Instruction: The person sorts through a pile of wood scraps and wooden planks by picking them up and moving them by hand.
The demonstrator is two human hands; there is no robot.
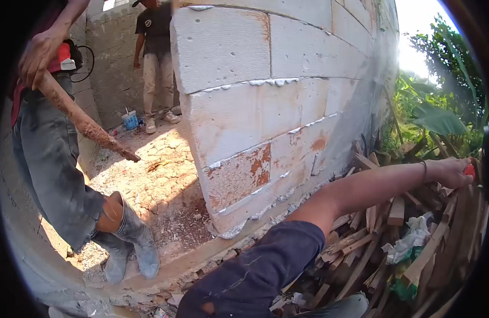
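My right hand (452, 172), with a thin band at the wrist, reaches far out to the right from a dark sleeve. Its fingers are closed on a small red object (469, 169), whose kind I cannot make out, at the dark edge of the view. Below the hand lies a heap of wooden boards and offcuts (361, 254), with a crumpled white plastic bag (408, 241) and some green plastic (404, 289) among them. My left hand is outside the view.
A block wall (255, 106) stands ahead. On the left, a co-worker in rubber boots (143, 249) holds a dirt-covered wooden pole (88, 124). Another person (158, 58) stands farther back near a blue bucket (130, 120). Green plants (435, 116) grow at the right.
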